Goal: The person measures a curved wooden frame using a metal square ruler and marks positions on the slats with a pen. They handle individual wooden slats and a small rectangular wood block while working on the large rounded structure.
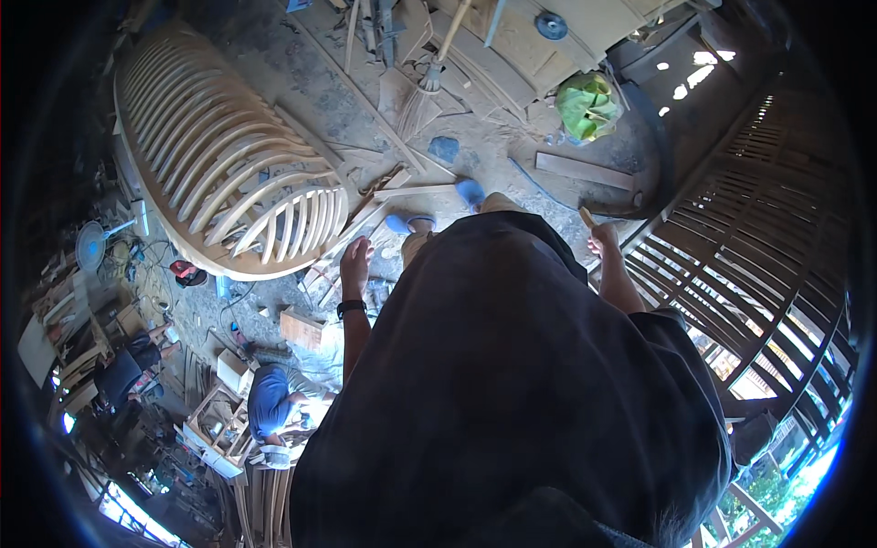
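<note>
Both hands are out in front of the dark shirt; the left hand (355, 258) hangs open, fingers loosely spread, holding nothing, a black wristband (351, 308) just below it; the right hand (604, 241) is closed around a short wooden stick (586, 216), whose pale end pokes up past the knuckles, just beside the slatted wooden frame (731, 265) on the right. Blue slippers (470, 192) show below, planted among loose timber offcuts (402, 196) on the dusty floor; that looks like the risk to me, since a foot could catch one of those battens and tip the walker toward the curved ribbed wooden frame (228, 164) lying to the left; the stick could also snag between the slats if the right arm swings wide. Around them: a broom (422, 96) lies ahead among planks; a green bag (586, 105) sits beyond it; a standing fan (91, 245) stands far left near cluttered tools; another person in a blue shirt (269, 397) crouches by a small wooden crate (219, 420), close to the left elbow, narrowing the way on that side.
</note>
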Motion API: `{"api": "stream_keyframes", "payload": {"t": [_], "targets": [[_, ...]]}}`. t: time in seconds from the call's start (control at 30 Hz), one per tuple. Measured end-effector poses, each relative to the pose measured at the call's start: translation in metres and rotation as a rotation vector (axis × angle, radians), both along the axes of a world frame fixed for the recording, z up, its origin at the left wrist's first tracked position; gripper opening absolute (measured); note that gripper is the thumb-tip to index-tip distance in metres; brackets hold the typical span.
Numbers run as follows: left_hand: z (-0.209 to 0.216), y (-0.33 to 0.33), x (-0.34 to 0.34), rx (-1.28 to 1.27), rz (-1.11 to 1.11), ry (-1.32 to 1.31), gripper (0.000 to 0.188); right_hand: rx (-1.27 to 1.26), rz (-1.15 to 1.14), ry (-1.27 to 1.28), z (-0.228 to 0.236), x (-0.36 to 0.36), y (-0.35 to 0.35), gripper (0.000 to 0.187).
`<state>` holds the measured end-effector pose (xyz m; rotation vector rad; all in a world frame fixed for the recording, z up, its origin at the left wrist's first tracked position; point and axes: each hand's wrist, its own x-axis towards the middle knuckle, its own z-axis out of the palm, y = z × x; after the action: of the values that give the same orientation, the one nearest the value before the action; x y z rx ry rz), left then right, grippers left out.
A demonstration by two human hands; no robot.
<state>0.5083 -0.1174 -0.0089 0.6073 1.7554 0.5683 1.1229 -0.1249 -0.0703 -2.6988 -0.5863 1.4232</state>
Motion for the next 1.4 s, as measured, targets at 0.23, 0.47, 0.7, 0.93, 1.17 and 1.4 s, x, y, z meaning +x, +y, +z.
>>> {"api": "stream_keyframes", "payload": {"t": [0.23,0.47,0.7,0.93,1.17,1.4], "targets": [[-0.042,-0.097,0.003,-0.208,0.170,-0.082,0.051,0.113,0.069,0.054,-0.019,0.005,0.065,0.045],[-0.023,-0.156,-0.012,-0.342,0.079,-0.013,0.059,0.381,0.293,-0.004,-0.090,0.010,0.080,0.021],[-0.038,-0.116,0.011,0.078,0.457,-0.112,0.040,0.178,0.296,0.184,-0.118,0.059,0.038,0.020],[0.026,-0.159,0.079,0.254,0.172,0.490,0.037,0.010,0.372,0.189,-0.022,0.013,0.097,0.018],[-0.038,-0.318,0.170,-0.279,0.938,0.191,0.044,0.230,0.816,0.253,-0.047,-0.024,0.229,0.021],[-0.081,-0.379,0.181,-0.279,1.240,-0.013,0.039,0.802,1.227,0.368,-0.048,-0.092,0.342,0.033]]}}
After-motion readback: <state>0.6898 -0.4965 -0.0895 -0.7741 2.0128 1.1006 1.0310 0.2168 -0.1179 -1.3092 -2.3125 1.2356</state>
